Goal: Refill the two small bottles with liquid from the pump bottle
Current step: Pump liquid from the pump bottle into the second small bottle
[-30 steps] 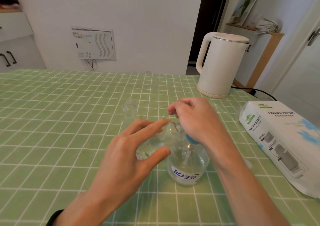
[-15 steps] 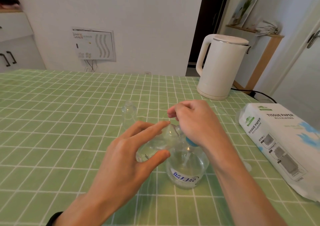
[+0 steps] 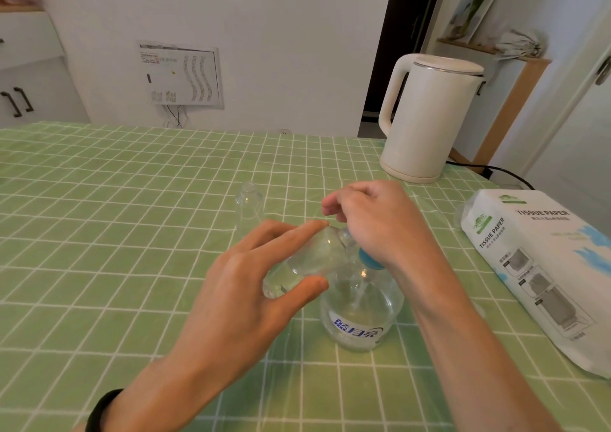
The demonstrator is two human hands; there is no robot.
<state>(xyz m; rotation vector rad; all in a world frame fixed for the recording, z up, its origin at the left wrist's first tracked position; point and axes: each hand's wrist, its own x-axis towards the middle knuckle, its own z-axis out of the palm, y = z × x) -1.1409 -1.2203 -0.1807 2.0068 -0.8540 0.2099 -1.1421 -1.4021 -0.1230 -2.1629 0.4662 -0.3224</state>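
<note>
On the green checked table [image 3: 99, 233], the left hand [image 3: 248, 299], a black wristband [image 3: 102, 408] at its wrist, holds a small bottle [image 3: 307, 263] between thumb and fingers. The bottle is clear and tilted, its mouth up against the right hand. Beyond the fingers a second bottle [image 3: 248, 200] stands upright and open on the cloth, apart from both hands. The pump bottle [image 3: 360, 316] stands just right of the left thumb, clear with a blue collar and about half full. The right hand [image 3: 373, 223] sits curled over its top, hiding the pump head. Farther right stand a white kettle [image 3: 429, 117] and, near the edge, a tissue pack [image 3: 542, 266].
</note>
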